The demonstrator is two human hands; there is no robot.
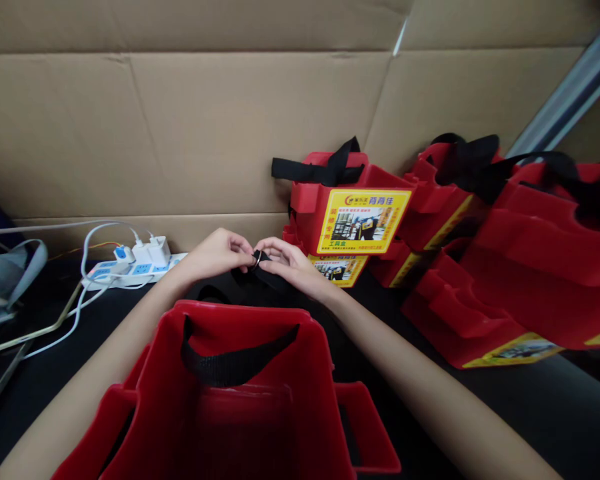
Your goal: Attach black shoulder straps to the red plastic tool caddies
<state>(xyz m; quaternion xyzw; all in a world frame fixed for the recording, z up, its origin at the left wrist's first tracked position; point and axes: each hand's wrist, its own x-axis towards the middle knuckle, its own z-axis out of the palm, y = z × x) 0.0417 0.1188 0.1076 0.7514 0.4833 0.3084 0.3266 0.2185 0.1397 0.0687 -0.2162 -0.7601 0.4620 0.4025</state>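
Note:
Behind the near red plastic tool box, my left hand pinches one side of a small metal ring. My right hand closes around the black webbing strap at the ring's other side. Both hands meet just beyond the box's far wall, fingertips almost touching. Inside the box, a loop of black webbing hangs from two slots in that wall. Where the strap runs below my hands is dark and hard to make out.
Stacked red tool boxes with yellow labels and black straps stand on the right. To the left lies a white power strip with plugged-in chargers and cables. A cardboard wall rises behind the black table surface.

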